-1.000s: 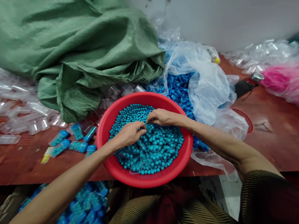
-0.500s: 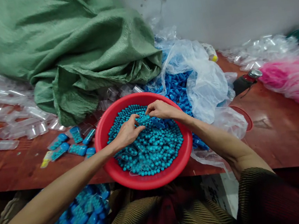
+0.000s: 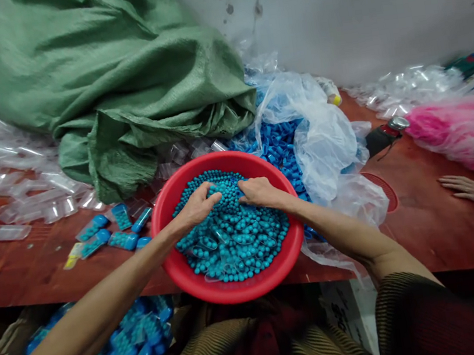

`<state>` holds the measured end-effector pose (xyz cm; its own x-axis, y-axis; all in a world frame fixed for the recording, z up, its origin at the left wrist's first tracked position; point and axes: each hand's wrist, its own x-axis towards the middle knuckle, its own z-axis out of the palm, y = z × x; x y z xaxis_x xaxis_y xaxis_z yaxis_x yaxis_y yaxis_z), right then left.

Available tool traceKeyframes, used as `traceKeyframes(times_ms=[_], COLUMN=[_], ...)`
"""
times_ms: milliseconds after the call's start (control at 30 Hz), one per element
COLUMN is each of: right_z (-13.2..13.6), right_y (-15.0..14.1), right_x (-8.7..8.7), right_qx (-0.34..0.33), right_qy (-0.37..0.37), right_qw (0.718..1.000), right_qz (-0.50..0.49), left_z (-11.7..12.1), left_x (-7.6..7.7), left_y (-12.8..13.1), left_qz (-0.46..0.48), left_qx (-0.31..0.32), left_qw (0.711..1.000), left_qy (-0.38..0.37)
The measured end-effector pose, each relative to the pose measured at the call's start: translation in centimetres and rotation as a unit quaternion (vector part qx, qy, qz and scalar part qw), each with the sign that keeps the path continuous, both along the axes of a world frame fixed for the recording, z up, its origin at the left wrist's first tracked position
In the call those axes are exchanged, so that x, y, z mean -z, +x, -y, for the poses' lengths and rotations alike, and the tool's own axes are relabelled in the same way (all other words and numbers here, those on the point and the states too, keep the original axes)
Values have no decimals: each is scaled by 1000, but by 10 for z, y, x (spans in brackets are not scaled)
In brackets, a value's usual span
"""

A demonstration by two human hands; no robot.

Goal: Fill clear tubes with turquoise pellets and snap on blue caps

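In front of me a red basin [image 3: 169, 269] holds a mass of small teal balls [image 3: 237, 242], with clear plastic containers lying among them. My left hand [image 3: 198, 203] is over the left part of the balls, thumb and forefinger closed around a small clear container with teal balls; its outline is partly hidden. Opposite it, my right hand [image 3: 261, 192] has its fingers curled together at a bit of blue plastic, apparently a cap. A short gap separates the two hands. On the table to the left lie several blue-capped containers [image 3: 123, 239] filled with teal balls.
Behind the basin slumps a green woven sack [image 3: 127, 87], with loose clear containers [image 3: 52, 197] at left. Blue caps [image 3: 281, 148] spill from a white plastic bag [image 3: 323, 136]. A flask [image 3: 383, 136], pink bags [image 3: 451, 130] and another person's hand [image 3: 470, 190] are at right.
My hands have moved apart and slightly lower; the right one has drawn away from the container beside the left fingers. Another person's hand has come into view at right.
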<state>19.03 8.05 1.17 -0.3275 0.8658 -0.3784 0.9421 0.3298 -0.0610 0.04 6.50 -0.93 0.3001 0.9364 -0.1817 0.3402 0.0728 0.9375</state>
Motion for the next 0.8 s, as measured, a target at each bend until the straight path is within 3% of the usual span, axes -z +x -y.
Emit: traceKeyframes(times_ms=[100,167,300,467,533,700,800], right_z=[-7,-8,0,3,0,0,3], right_y=[1,1,-5,2,6,-2,-2], right_x=[1,-5,-19,-21,-18,-12,-12], right_qx=[10,13,-37,-78,-58,1,-3], right_qy=[18,50,62,40,35,-6,-37], right_qw=[1000,994,961,988,986,918,909], right_qz=[-20,-100,-268,-127,-150,-397,-415], left_z=[2,3,6,9,10,13,15], left_x=[-3,-4,-3,-6,-8,-12,-12], left_y=[0,0,1,-1,-1,0,-2], left_qz=[51,81,83,19,25,62,64], left_qx=[11,12,10,7,10,16,15], left_qw=[997,992,994,997,996,995,996], left_qy=[-54,-91,-67,-70,-80,-75,-66])
